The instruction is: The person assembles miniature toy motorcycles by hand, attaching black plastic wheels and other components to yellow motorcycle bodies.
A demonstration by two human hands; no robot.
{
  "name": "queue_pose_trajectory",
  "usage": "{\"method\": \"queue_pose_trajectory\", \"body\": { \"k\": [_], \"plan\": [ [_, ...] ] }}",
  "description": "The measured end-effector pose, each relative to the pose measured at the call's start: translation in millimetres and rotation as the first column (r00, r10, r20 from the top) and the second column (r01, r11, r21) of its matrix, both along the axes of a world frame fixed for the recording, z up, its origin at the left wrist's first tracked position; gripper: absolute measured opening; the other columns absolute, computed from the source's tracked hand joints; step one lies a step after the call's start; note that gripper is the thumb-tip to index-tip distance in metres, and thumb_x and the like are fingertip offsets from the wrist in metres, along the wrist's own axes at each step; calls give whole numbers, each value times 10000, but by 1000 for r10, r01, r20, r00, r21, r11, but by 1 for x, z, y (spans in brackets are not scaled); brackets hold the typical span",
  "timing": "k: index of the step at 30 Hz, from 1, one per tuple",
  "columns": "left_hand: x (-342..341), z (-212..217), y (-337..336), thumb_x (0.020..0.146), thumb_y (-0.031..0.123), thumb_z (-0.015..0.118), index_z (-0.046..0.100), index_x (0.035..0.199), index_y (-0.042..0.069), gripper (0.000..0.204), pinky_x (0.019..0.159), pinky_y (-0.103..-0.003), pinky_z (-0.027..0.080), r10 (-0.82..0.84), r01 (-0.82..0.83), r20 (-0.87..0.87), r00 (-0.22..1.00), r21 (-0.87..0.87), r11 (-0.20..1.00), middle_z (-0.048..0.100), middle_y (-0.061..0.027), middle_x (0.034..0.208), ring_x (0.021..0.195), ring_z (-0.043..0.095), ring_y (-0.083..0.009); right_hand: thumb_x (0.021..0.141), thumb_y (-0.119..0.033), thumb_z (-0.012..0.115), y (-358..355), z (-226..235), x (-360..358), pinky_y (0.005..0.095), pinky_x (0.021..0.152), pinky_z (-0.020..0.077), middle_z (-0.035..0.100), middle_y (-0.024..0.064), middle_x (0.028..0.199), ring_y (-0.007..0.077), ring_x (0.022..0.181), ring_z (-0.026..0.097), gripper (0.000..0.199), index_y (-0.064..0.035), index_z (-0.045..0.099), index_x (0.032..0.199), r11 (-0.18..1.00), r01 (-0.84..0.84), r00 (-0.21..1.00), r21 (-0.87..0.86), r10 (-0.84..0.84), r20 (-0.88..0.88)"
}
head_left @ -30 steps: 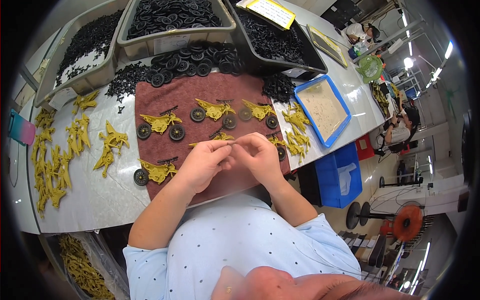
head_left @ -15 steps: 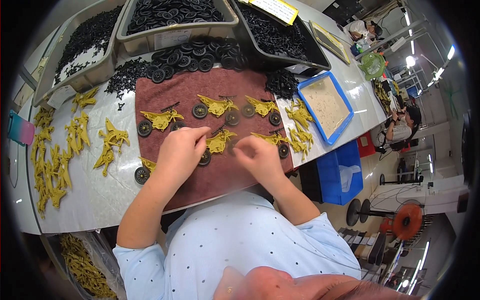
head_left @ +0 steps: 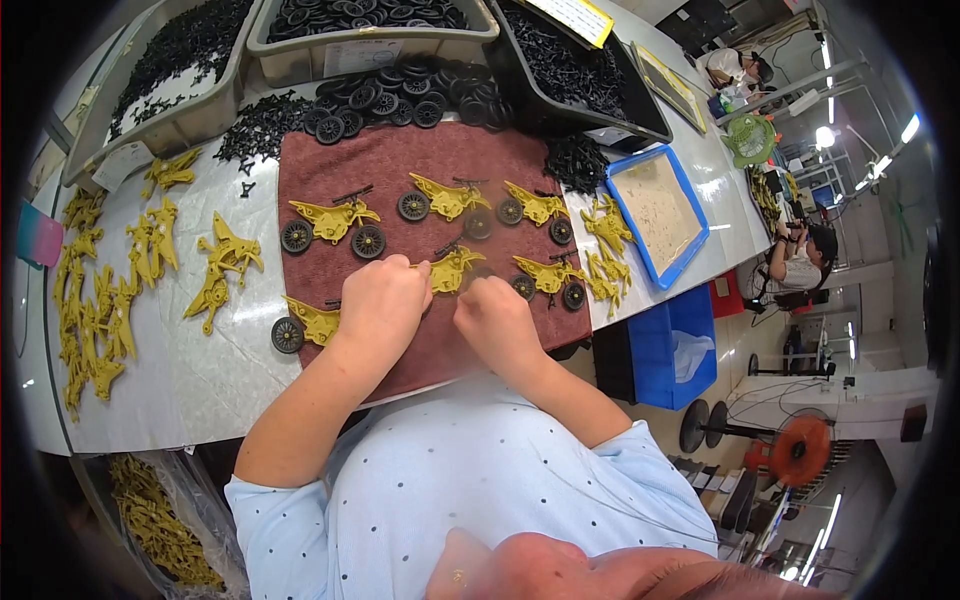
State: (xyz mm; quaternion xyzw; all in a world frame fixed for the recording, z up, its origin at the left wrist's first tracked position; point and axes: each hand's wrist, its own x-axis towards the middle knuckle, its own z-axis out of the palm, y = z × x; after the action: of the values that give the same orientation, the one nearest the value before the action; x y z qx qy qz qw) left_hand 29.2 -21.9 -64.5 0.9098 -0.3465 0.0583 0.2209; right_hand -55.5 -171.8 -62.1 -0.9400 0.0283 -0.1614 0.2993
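Note:
A dark red cloth [head_left: 420,160] covers the middle of the white bench. On it lie several yellow plastic toy motorcycle frames with black wheels, such as one at the upper left [head_left: 332,222] and one at the right [head_left: 548,275]. My left hand [head_left: 382,305] pinches the rear of a yellow frame [head_left: 452,270] lying in the cloth's middle. My right hand [head_left: 497,318] is closed just below and to the right of it, fingers curled; what it holds is hidden. Another wheeled frame [head_left: 310,325] lies at my left wrist.
Grey bins of black wheels [head_left: 360,20] and small black parts [head_left: 170,50] line the far edge, with loose wheels [head_left: 390,95] in front. Bare yellow frames [head_left: 100,290] spread over the bench's left. A blue tray [head_left: 655,205] sits right. People work at a far bench [head_left: 800,260].
My left hand has slid right from the cloth's left part to the middle frame. My right hand moved slightly left, closer to it. One second ago both hands were together near the cloth's front.

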Motion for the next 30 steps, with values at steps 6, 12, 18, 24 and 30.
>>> {"method": "queue_pose_trajectory", "body": {
  "k": [6,12,18,24,30],
  "plan": [
    [0,3,-2,870,150,588,654,655,42,250,541,-340,527,-30,31,54,998,0,1000,619,-107,656,614,648,-248,722,-22,647,1,4,7,425,650,483,576,158,724,350,712,580,94,-9,554,710,999,1,995,-32,-4,-102],
    [3,-1,-7,882,164,584,623,609,29,307,515,-374,506,-33,33,54,998,-5,999,601,-120,632,598,630,-268,733,-21,626,-3,13,21,443,655,490,579,194,762,369,722,589,81,9,552,745,990,-71,963,-122,36,-265],
    [-2,3,-7,900,146,554,640,651,36,285,544,-345,521,-58,55,86,995,34,998,621,-111,659,612,642,-248,744,-15,617,10,21,20,463,670,515,583,231,816,401,763,616,101,27,556,813,971,-116,928,-209,30,-372],
    [-3,0,-8,904,146,547,643,668,42,276,545,-331,523,-67,63,71,995,49,997,627,-104,666,623,649,-238,740,-3,617,10,2,21,462,657,520,587,237,817,402,753,620,104,29,562,822,960,-178,923,-215,87,-376],
    [1,-6,-5,878,146,576,646,664,41,248,547,-333,521,-34,35,39,999,-10,999,627,-100,666,624,648,-238,757,-27,640,6,27,19,437,656,494,613,196,788,358,743,617,90,3,565,796,996,-58,925,-69,28,-380]
  ]
}}
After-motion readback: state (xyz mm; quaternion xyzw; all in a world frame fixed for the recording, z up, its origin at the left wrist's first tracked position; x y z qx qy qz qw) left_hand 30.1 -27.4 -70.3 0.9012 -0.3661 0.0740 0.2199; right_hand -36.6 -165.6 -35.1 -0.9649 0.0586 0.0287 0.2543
